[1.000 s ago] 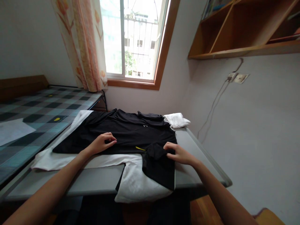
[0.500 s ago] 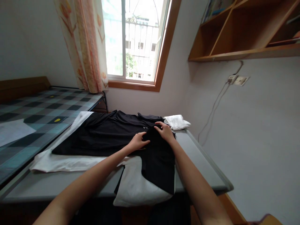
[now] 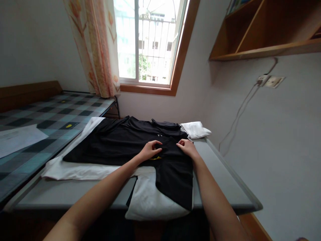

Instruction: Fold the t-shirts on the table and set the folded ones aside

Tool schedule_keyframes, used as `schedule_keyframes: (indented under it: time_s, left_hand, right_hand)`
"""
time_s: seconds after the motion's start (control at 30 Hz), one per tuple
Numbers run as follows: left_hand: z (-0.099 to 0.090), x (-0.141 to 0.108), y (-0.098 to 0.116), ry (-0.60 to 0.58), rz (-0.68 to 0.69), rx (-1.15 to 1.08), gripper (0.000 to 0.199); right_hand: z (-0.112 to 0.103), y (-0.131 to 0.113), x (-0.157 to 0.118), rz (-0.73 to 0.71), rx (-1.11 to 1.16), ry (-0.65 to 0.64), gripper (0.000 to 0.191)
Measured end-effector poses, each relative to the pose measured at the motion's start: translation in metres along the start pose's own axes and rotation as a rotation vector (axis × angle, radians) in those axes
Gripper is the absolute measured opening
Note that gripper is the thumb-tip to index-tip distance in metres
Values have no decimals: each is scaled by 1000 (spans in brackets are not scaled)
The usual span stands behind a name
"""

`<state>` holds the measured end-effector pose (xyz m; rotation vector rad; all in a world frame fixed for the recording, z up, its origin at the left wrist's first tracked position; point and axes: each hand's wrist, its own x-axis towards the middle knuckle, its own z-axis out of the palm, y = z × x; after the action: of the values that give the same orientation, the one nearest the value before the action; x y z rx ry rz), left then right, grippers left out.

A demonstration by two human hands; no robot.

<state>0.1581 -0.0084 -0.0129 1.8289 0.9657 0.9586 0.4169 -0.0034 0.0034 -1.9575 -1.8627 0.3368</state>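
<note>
A black short-sleeved shirt [image 3: 120, 144] lies spread on a grey table, with small white marks on its front and a yellow patch near my left hand. Beneath it, a white garment [image 3: 145, 197] shows along the near side, one part hanging over the table's front edge. My left hand [image 3: 149, 150] rests at the shirt's upper part, thumb and fingers apart in a curve. At the shirt's right side, near the collar area, my right hand [image 3: 186, 147] pinches the black fabric between its fingertips.
The grey table [image 3: 225, 177] runs up to the wall on the right. A folded white cloth [image 3: 195, 130] sits at its far right corner. To the left stands a bed with a checked mattress [image 3: 82, 107] and a paper sheet [image 3: 22, 139]. A wooden shelf [image 3: 250, 50] hangs upper right.
The black fabric that my hands held raised now lies flat. My right hand has come down and nearer, and my left hand has stayed about the same place. The view has shifted slightly.
</note>
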Motion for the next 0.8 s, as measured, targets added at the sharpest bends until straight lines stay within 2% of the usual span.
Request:
schedule_keyframes:
  time_s: [0.1,0.2,0.3,0.4,0.5,0.57,0.63,0.7,0.8]
  left_hand:
    - [1,-2,0,1,21,77,43]
    - [-2,-8,7,-38,59,162,58]
    - [-17,-17,16,-68,133,366,69]
    - [-53,-32,16,52,71,693,67]
    - [-108,-56,1,164,-102,965,59]
    - [-146,-78,-13,241,-183,1090,57]
    - [-177,-101,-27,253,-210,1167,63]
    - [-197,-121,-38,229,-252,1187,64]
    - [-206,-135,-49,175,-318,1139,61]
  right_hand:
    - [2,-3,-1,25,-42,22,16]
    - [2,-6,-3,30,-79,26,18]
    - [5,-9,-7,21,-174,50,25]
    - [12,-14,-11,35,-250,100,48]
    - [20,-19,-14,42,-284,72,72]
    - [25,-21,-14,44,-306,16,74]
    - [29,-22,-12,56,-315,-21,73]
    - [31,-22,-10,73,-310,-37,74]
    - [33,-19,-4,77,-297,-46,75]
